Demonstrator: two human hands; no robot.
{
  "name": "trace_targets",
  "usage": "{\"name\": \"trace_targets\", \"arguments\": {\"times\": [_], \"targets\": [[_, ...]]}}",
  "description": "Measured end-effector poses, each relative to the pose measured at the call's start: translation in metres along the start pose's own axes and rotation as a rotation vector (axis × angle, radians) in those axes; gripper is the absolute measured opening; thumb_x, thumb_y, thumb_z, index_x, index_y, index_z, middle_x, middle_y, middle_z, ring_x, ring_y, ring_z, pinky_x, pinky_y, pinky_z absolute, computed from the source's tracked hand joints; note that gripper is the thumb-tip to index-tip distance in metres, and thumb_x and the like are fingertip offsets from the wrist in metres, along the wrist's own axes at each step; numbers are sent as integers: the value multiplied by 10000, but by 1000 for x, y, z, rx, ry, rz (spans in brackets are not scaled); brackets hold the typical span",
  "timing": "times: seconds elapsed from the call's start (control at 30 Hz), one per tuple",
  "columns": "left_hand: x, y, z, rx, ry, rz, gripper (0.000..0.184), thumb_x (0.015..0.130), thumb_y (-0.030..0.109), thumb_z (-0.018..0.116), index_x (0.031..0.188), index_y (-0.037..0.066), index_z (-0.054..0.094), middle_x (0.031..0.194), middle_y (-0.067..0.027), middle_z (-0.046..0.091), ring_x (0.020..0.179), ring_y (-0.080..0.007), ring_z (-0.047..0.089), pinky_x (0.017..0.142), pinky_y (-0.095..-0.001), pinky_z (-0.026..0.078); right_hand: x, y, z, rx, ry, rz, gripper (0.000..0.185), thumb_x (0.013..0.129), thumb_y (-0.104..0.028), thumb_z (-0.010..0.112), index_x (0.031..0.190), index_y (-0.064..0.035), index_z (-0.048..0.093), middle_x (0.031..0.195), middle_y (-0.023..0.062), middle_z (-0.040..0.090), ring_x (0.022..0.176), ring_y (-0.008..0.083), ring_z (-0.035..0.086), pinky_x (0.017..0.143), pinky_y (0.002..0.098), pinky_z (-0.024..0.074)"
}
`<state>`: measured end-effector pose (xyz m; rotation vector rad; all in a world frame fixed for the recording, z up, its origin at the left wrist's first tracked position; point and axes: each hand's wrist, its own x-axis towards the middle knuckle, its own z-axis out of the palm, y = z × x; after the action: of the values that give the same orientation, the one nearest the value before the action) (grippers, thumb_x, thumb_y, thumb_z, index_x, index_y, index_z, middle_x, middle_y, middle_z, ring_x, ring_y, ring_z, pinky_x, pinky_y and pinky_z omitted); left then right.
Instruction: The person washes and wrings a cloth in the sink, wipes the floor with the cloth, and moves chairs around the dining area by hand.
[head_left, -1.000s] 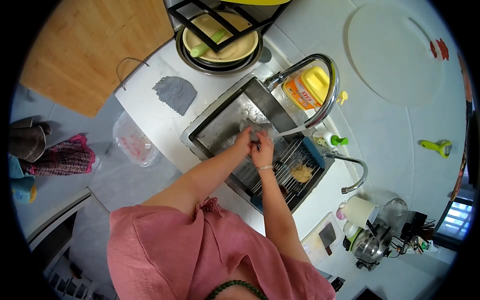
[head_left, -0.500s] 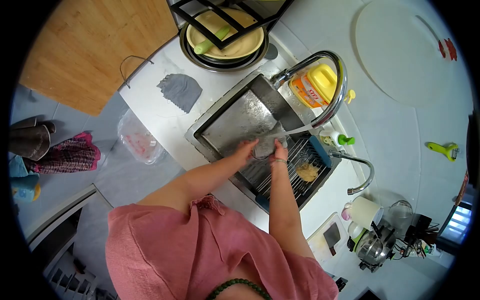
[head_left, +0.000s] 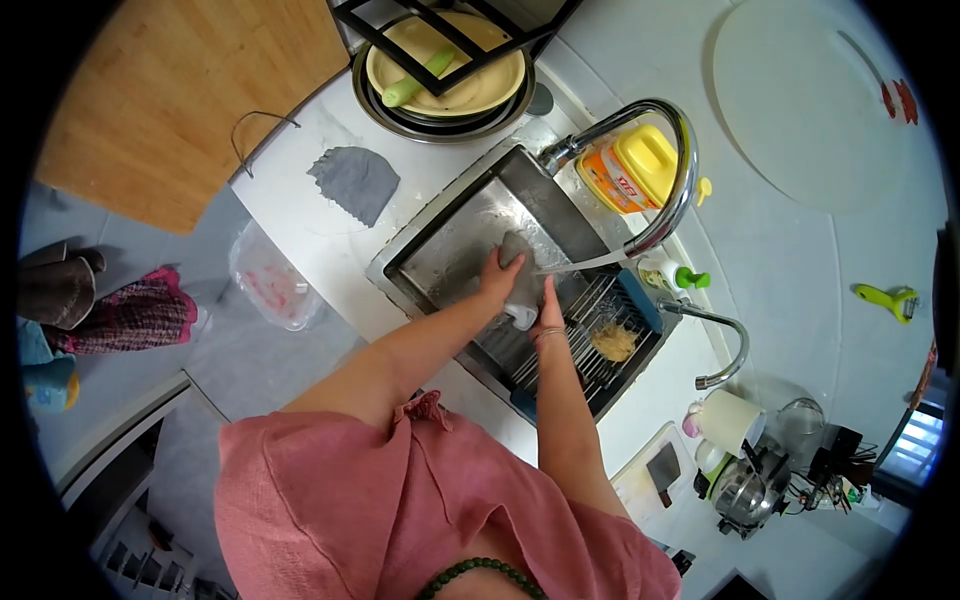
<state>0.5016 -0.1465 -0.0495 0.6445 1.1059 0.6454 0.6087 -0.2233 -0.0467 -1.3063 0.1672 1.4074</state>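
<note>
while water [head_left: 588, 263] is running from the tall faucet [head_left: 687, 185], a grey, limp-looking item [head_left: 522, 292] is hanging between both hands over the metal sink [head_left: 425, 258], around the middle of the frame; blur is hiding exactly what it is. the left hand [head_left: 502, 280] is curling its fingers around the item's upper part. the right hand [head_left: 548, 312] is holding its fingers nearly straight along the item's right edge; whether it is gripping, i cannot tell. just right of it, a rack [head_left: 592, 298] is bearing a tan clump [head_left: 613, 342]. farther out, a yellow jug [head_left: 645, 165] is standing behind the sink, and a grey cloth [head_left: 358, 185] is lying on the white table [head_left: 272, 190], upper left of centre.
</note>
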Motion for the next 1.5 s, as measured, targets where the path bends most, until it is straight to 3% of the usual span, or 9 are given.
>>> {"name": "trace_targets", "arguments": {"times": [0.2, 0.4, 0.53, 0.8, 0.87, 1.2, 1.3, 1.37, 1.5], "targets": [[-51, 10, 23, 633, 149, 87, 593, 828, 311, 591, 1258, -42, 385, 1323, -233, 336, 1229, -370, 342, 1012, -404, 295, -14, -4, 51, -20, 27, -124, 609, 883, -465, 475, 1319, -58, 355, 1232, 116, 466, 1083, 258, 479, 914, 373, 401], [-22, 26, 13, 660, -53, 735, 509, 805, 245, 604, 1232, 14, 449, 1353, -186, 350, 1207, -341, 388, 971, -401, 341, 1, 8, 54, 92, 174, -106, 488, 944, -400, 325, 1264, -47, 429, 1173, 140, 519, 1051, 269, 528, 834, 377, 466], [-9, 26, 25, 688, -65, 424, 372, 843, 328, 546, 1089, 50, 574, 1162, -197, 527, 1021, -331, 533, 850, -369, 422, -15, -16, 68, -137, 342, 74, 480, 943, -386, 325, 1243, -35, 453, 1126, 139, 555, 984, 267, 569, 805, 370, 470], [25, -2, 29, 259, 22, -64, 366, 843, 398, 561, 898, 55, 674, 862, -131, 656, 787, -293, 611, 691, -386, 458, 13, 3, 26, -944, 522, -410, 511, 897, -446, 412, 1034, 14, 587, 714, 180, 606, 749, 255, 611, 717, 351, 464], [33, -8, 23, 21, -129, -230, 622, 833, 524, 515, 1208, 29, 488, 1216, -148, 518, 1053, -238, 524, 764, -381, 433, -2, -10, 38, -851, 496, -323, 455, 892, -397, 461, 1076, 4, 575, 861, 166, 607, 804, 233, 602, 731, 331, 456], [0, -26, -31, 240, -93, -466, 925, 707, 323, 743, 1391, 60, 180, 1366, -191, 310, 1220, -331, 364, 911, -486, 379, 10, -34, 34, -604, 295, -500, 571, 725, 1, 672, 1246, -24, 440, 1109, 117, 557, 910, 192, 569, 735, 283, 470], [32, -63, -50, 596, -105, -82, 963, 652, 237, 779, 1396, 87, 187, 1384, -186, 295, 1214, -315, 381, 898, -420, 406, -5, -53, 43, -825, 206, -417, 518, 676, 16, 695, 1162, 8, 516, 1035, 100, 591, 890, 183, 578, 731, 289, 470], [12, 5, -36, 839, -67, 561, 972, 610, 167, 790, 1390, 98, 213, 1315, -187, 406, 1146, -299, 464, 873, -358, 429, 6, -56, 30, -973, -14, -383, 374, 655, 12, 706, 1019, 8, 616, 864, 81, 648, 790, 160, 608, 709, 285, 475], [33, 55, -25, 668, -525, 484, 805, 617, 177, 779, 1313, 84, 385, 1190, -166, 532, 1053, -268, 539, 843, -339, 446, 3, -62, 35, -1313, -164, -557, 360, 663, 7, 699, 1012, -20, 617, 881, 99, 651, 784, 163, 616, 709, 281, 478]]}}
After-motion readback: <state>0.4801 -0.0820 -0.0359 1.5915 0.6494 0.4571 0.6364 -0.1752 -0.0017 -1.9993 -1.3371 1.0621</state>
